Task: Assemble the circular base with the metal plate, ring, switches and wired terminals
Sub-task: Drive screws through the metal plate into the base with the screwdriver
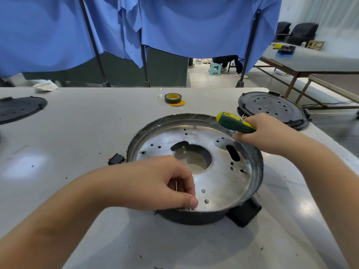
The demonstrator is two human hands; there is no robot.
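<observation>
One circular base (250, 189) with one metal plate (219, 181), your left hand (161, 183) pinching at its near rim, item unclear, your right hand (260, 133) gripping one screwdriver (233, 123), two black covers (272, 109), one tape roll (172, 98).

The near-left part of the metal plate (219, 183) is being covered by the left hand (155, 183), and whatever is being pinched under its fingertips (192, 201) is not being shown. The screwdriver (233, 122) shaft is being hidden inside the right hand (260, 133). The switch (116, 159) is being partly blocked by the base rim (136, 138), and a black disc (19, 108) is being cut off at the left edge.
</observation>
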